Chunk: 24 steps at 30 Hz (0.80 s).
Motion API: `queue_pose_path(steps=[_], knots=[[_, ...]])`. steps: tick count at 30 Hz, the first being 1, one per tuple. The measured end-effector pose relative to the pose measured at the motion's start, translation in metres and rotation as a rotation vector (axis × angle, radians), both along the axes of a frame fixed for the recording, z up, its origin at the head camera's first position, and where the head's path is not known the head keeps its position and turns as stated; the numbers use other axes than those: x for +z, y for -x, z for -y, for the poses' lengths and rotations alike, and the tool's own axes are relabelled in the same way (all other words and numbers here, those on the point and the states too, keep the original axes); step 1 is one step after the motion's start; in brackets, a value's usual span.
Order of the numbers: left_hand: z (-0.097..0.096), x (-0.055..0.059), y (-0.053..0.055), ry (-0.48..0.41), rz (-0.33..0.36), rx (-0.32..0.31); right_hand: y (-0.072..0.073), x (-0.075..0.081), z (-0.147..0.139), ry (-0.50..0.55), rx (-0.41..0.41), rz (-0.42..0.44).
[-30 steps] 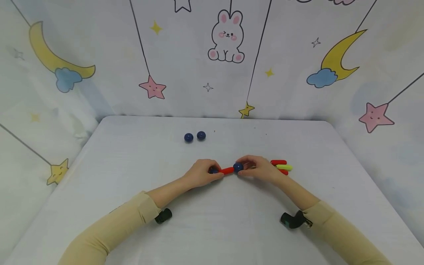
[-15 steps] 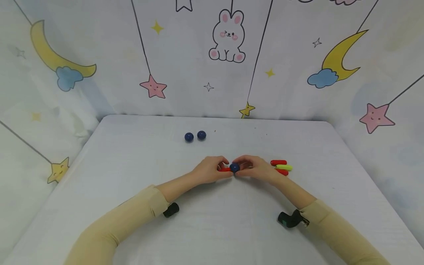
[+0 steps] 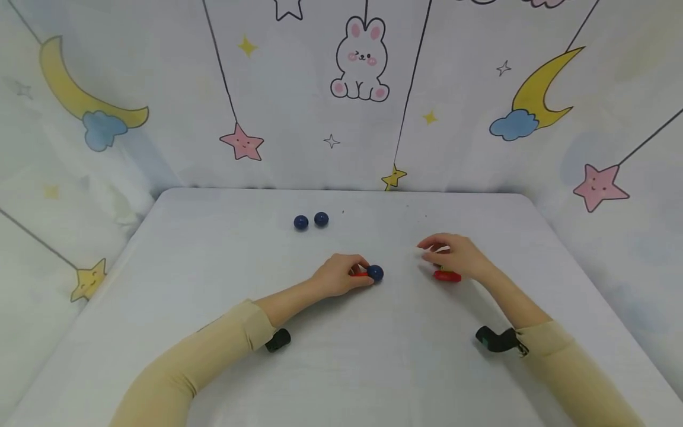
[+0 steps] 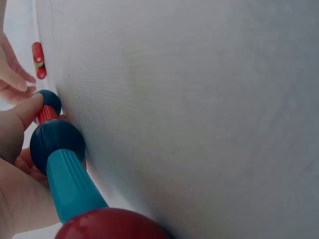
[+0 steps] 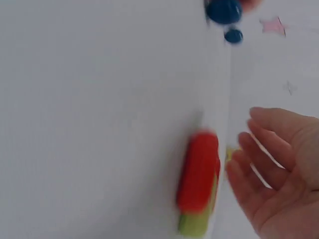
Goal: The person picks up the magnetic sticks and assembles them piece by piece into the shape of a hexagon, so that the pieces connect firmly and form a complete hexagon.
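Since half a second ago the right hand [image 3: 452, 255] has left the end ball [image 3: 376, 273], a blue one, and swung out to the right of it; the left hand [image 3: 337, 276] has barely shifted. From the head camera, the left hand's grip is narrow, pinching the joined red stick [image 3: 361, 274], which meets the end ball from its left, long axis roughly side to side. Right of the end ball, just on the near side of the right hand, lies a loose red stick [image 3: 447, 276], also roughly side to side. Any coming move seems to turn on that: the right hand is much the nearer. Two spare blue balls [image 3: 321, 219] sit beyond and left of the end ball, the worktop [image 3: 341, 367] edge past them; free room spreads on the end ball's near side.

Left wrist view: back along the line from the end ball come the joined red stick, a second blue ball [image 4: 57, 147], a teal stick [image 4: 72, 184] and a red ball [image 4: 112, 226].

Right wrist view, blurred: the right hand's grip looks wide and holds nothing, apart from the loose red stick; a lime stick [image 5: 195, 225] lies partly behind that.
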State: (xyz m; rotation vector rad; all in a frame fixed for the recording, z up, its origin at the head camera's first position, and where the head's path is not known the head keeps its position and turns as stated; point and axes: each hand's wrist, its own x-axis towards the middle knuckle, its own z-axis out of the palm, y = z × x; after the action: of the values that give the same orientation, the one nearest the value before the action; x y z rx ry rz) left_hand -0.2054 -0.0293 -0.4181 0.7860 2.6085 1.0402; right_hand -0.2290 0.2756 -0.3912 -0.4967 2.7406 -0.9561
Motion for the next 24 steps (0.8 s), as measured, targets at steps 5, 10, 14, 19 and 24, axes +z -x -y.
queue_pose_path(steps=[5, 10, 14, 19, 24], knots=[[0.001, 0.001, -0.001, -0.012, 0.011, -0.004, 0.002, 0.003, -0.037, -0.096, -0.048, 0.036], [0.001, 0.0, -0.001, -0.011, 0.016, 0.002, 0.004, -0.002, -0.049, -0.111, -0.058, 0.087], [0.002, 0.0, -0.001, -0.011, 0.017, 0.005, 0.008, -0.006, -0.044, -0.113, -0.053, 0.089], [0.004, 0.002, -0.002, -0.02, 0.016, 0.007, 0.012, -0.01, -0.029, -0.112, -0.028, 0.054], [0.007, 0.002, -0.003, -0.028, 0.014, 0.015, 0.011, -0.014, -0.006, -0.095, 0.02, 0.002]])
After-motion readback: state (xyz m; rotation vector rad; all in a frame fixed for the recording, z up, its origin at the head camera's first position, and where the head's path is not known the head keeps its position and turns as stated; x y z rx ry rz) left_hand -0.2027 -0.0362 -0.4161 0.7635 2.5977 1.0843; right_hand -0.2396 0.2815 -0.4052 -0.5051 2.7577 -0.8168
